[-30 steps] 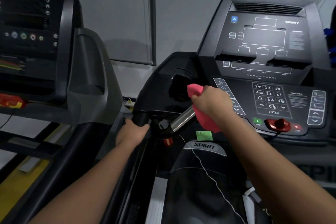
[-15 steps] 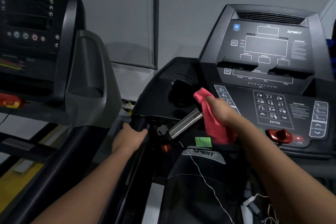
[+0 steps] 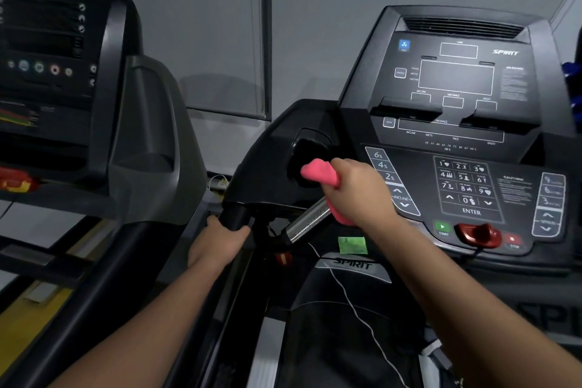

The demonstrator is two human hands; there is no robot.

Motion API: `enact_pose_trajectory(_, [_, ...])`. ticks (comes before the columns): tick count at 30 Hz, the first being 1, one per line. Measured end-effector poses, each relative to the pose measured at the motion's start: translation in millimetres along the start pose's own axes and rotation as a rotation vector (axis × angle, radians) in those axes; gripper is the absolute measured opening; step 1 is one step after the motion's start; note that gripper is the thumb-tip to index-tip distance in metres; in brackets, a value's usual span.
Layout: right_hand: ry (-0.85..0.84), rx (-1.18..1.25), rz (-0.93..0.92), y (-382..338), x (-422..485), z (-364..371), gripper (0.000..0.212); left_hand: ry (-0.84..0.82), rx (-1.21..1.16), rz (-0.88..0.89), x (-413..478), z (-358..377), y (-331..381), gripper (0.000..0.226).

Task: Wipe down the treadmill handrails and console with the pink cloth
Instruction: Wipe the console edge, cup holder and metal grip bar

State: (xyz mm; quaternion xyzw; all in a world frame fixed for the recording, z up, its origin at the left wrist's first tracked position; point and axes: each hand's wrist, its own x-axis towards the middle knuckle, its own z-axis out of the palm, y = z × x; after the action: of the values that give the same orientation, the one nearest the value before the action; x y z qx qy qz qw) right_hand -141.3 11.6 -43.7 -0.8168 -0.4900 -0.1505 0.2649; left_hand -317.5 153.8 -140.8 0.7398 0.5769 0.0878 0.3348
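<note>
The black Spirit treadmill console (image 3: 456,123) fills the right half of the head view, with a keypad and a red safety key. My right hand (image 3: 362,195) grips the pink cloth (image 3: 319,175), wrapped around the upper end of the silver pulse grip bar (image 3: 307,222) in front of the left cup holder (image 3: 307,157). Cloth pokes out above and below my fist. My left hand (image 3: 217,242) grips the black left handrail (image 3: 233,216) just below the console.
A second treadmill console (image 3: 63,72) stands close on the left, its grey side panel (image 3: 148,142) near my left arm. A thin white cord (image 3: 352,299) hangs over the belt cover. A green sticker (image 3: 352,245) sits under the console. A grey wall is behind.
My right hand with the cloth has slid up the silver bar toward the cup holder, after dipping lower half a second ago. My left hand has stayed on the handrail.
</note>
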Motion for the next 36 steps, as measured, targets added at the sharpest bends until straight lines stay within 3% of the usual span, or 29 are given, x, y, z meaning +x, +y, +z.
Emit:
enact_pose_trajectory(3, [0.182,0.244,-0.045,15,-19,15,0.002,0.006,-0.009,-0.002,0,0,0,0.063])
enact_pose_trajectory(6, [0.265,0.743,0.227,11,-36,24,0.015,0.008,-0.018,-0.001,2,2,-3,0.061])
enact_pose_trajectory(9, [0.255,1.045,0.549,-4,-32,21,0.018,0.017,-0.02,0.006,6,3,-4,0.056])
enact_pose_trajectory(11, [0.149,1.053,0.729,-4,-25,14,0.025,0.017,-0.023,-0.003,5,3,-2,0.056])
enact_pose_trajectory(14, [-0.032,0.828,0.791,2,-14,3,0.033,0.023,-0.022,-0.014,2,2,0,0.057])
enact_pose_trajectory(19, [-0.258,0.174,0.526,-9,7,-14,0.03,0.017,-0.017,-0.014,0,0,1,0.059])
enact_pose_trajectory(22, [-0.228,0.035,0.406,-14,6,-13,0.023,0.014,-0.013,-0.009,0,1,-1,0.058])
enact_pose_trajectory(24, [-0.075,0.092,0.329,-10,-4,-5,0.016,0.013,-0.002,-0.007,0,0,-1,0.058])
enact_pose_trajectory(26, [0.08,0.312,0.327,-5,-16,4,0.019,0.009,0.004,-0.003,0,0,-1,0.057])
enact_pose_trajectory(30, [0.275,0.815,0.483,-6,-33,19,0.016,0.003,0.007,0.003,-1,-1,-1,0.058])
enact_pose_trajectory(33, [0.329,1.173,0.7,-13,-38,26,0.017,0.001,-0.001,0.002,-2,-1,0,0.06])
enact_pose_trajectory(36, [0.215,1.193,0.827,-10,-34,22,0.014,0.003,0.001,0.0,-3,-2,2,0.061])
